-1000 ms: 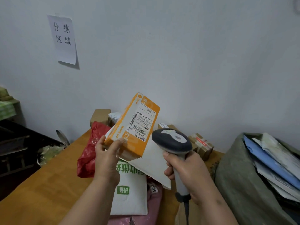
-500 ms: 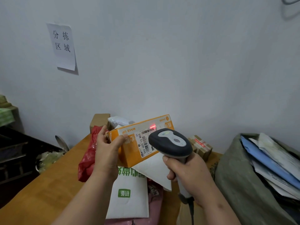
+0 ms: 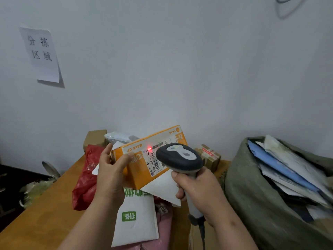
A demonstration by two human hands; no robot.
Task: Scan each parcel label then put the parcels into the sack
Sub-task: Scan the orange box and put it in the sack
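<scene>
My left hand (image 3: 112, 168) grips the left end of an orange and white parcel box (image 3: 140, 170), held above the table with its white label facing me. A red scanner dot glows on the label's barcode. My right hand (image 3: 200, 192) holds a grey handheld barcode scanner (image 3: 178, 157) by its handle, its head just in front of the label and covering part of it. To the right stands a grey-green sack (image 3: 255, 195) holding several envelopes and flat parcels.
On the wooden table (image 3: 41, 212) below my hands lie a red plastic parcel (image 3: 84, 184), a white mailer with green print (image 3: 135, 219), a pink bag (image 3: 162, 221) and small cardboard boxes (image 3: 210, 156) by the wall. A paper sign (image 3: 40, 53) hangs on the wall.
The box has been tipped from upright to lying lengthwise with the label toward the scanner. The scanner's red dot has come on and moved left along the barcode.
</scene>
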